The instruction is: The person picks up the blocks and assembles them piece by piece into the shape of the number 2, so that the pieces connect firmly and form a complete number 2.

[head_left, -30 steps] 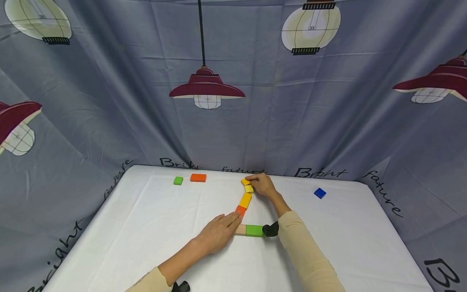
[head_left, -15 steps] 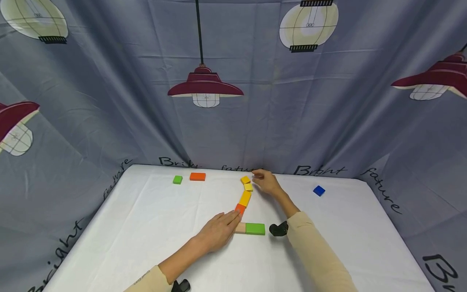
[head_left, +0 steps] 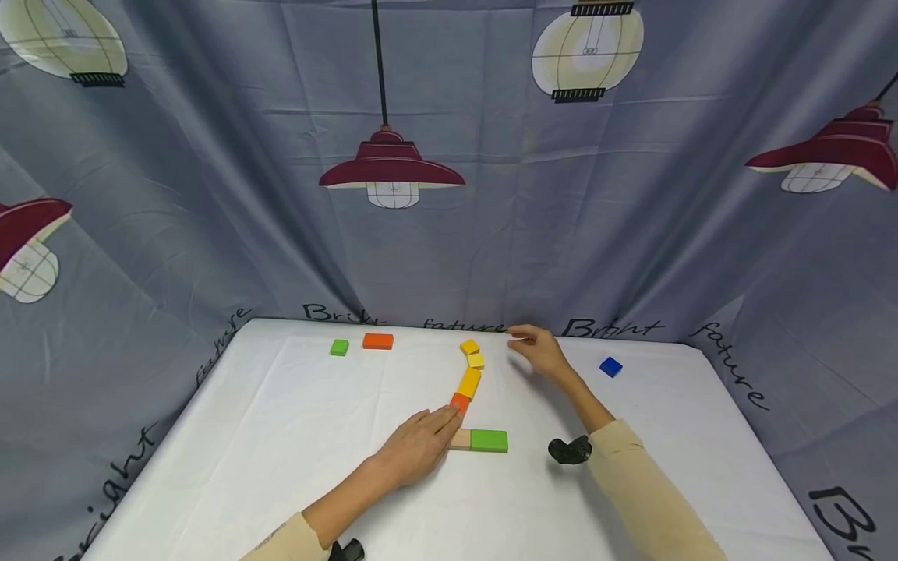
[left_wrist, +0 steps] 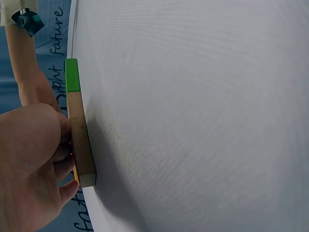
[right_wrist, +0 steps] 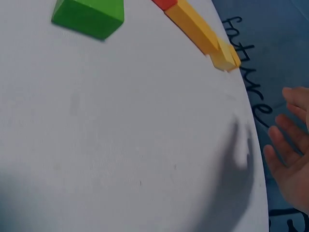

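My left hand (head_left: 415, 448) lies with its fingers extended over the near end of a curved row of blocks, the fingertips at an orange block (head_left: 459, 402). Under it runs a plain wooden block (left_wrist: 81, 135), partly covered in the head view, with a green block (head_left: 489, 441) against its right end. Beyond the orange block follow a long yellow block (head_left: 469, 382) and two small yellow blocks, the nearer (head_left: 475, 361) and the farther (head_left: 469, 347). Right of the row, my right hand (head_left: 540, 351) hovers above the table, fingers loosely bent, holding nothing.
A small green block (head_left: 340, 347) and an orange block (head_left: 377, 341) lie at the back left of the white table (head_left: 281, 436). A blue block (head_left: 610, 367) lies at the right. Grey printed curtain (head_left: 449, 257) hangs behind the table's far edge.
My right hand has let go of the farthest small yellow block and moved away to the right. My left hand stays in place on the row.
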Action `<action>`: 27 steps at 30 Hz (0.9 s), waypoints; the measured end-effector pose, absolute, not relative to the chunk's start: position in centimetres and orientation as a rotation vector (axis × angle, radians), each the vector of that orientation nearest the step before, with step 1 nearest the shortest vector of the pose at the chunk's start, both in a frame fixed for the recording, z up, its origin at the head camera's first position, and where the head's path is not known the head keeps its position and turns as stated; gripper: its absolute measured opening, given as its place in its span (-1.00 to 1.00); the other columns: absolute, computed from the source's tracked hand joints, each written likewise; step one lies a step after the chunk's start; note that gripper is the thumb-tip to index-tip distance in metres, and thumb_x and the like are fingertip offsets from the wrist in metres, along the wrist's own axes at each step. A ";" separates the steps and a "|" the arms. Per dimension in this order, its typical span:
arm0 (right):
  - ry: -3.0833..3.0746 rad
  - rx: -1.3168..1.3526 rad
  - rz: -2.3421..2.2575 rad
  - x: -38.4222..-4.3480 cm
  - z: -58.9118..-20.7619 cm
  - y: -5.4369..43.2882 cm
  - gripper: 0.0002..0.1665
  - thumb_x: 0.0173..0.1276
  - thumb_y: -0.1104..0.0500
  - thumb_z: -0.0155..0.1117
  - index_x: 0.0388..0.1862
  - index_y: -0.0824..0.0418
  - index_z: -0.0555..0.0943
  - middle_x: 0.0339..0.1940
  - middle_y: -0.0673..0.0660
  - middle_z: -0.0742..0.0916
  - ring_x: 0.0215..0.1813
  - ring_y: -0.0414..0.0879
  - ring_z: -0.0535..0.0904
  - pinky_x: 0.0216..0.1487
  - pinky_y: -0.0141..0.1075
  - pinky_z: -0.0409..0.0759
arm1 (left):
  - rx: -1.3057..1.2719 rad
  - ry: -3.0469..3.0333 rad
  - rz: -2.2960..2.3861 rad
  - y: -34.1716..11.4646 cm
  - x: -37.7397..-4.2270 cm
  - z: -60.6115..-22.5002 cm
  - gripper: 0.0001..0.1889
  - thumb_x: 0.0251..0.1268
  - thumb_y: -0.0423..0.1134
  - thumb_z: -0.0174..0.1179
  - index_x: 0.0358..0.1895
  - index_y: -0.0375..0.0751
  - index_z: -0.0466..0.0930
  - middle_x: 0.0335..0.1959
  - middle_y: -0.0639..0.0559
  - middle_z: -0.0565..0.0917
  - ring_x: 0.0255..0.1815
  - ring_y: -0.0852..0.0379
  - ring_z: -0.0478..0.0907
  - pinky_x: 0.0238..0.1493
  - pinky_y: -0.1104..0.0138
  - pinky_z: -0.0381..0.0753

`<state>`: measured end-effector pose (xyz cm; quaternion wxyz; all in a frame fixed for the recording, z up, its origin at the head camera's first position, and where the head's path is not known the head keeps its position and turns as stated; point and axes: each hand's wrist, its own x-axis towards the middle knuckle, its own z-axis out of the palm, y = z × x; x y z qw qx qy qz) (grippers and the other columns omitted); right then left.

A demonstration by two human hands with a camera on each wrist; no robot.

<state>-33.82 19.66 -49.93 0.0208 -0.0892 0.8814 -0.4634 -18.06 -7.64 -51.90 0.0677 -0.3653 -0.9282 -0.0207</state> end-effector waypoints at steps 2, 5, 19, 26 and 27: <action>2.744 -0.275 -1.453 -33.6 -49.7 20.5 -0.51 0.47 0.19 0.28 0.32 0.33 0.52 0.26 0.32 0.59 0.26 0.23 0.51 0.22 0.04 0.52 | -1.100 -2.792 -0.049 -7.7 -18.1 -52.0 -0.53 0.58 -0.18 0.01 0.43 -0.27 0.39 0.43 -0.10 0.41 0.43 0.05 0.33 0.34 0.12 0.40; 2.763 -0.289 -1.466 -33.3 -49.5 22.0 -0.49 0.45 0.19 0.29 0.32 0.35 0.52 0.26 0.33 0.59 0.27 0.25 0.49 0.24 0.07 0.48 | -1.099 -2.788 -0.042 -7.7 -18.1 -52.0 -0.53 0.58 -0.18 0.01 0.43 -0.27 0.39 0.43 -0.09 0.41 0.43 0.05 0.33 0.34 0.13 0.40; 2.908 -0.251 -1.445 -31.0 -48.9 29.1 -0.46 0.44 0.14 0.31 0.30 0.39 0.51 0.27 0.38 0.58 0.31 0.30 0.45 0.30 0.11 0.39 | -1.099 -2.800 -0.033 -7.6 -18.1 -51.9 -0.53 0.58 -0.18 0.01 0.44 -0.26 0.38 0.43 -0.09 0.41 0.44 0.05 0.33 0.35 0.13 0.39; 2.960 -0.178 -1.395 -29.9 -49.5 32.6 -0.43 0.46 0.12 0.29 0.32 0.42 0.48 0.28 0.43 0.55 0.35 0.33 0.39 0.35 0.13 0.32 | -1.096 -2.801 -0.040 -7.7 -18.1 -51.9 -0.53 0.58 -0.18 0.00 0.44 -0.27 0.38 0.43 -0.09 0.41 0.44 0.05 0.33 0.34 0.13 0.40; 2.965 -0.157 -1.386 -29.8 -49.6 33.0 -0.42 0.47 0.11 0.29 0.33 0.41 0.47 0.29 0.43 0.55 0.36 0.33 0.38 0.35 0.13 0.32 | -1.097 -2.800 -0.041 -7.7 -18.1 -51.9 -0.53 0.58 -0.18 0.00 0.44 -0.27 0.38 0.43 -0.09 0.41 0.44 0.05 0.33 0.34 0.13 0.40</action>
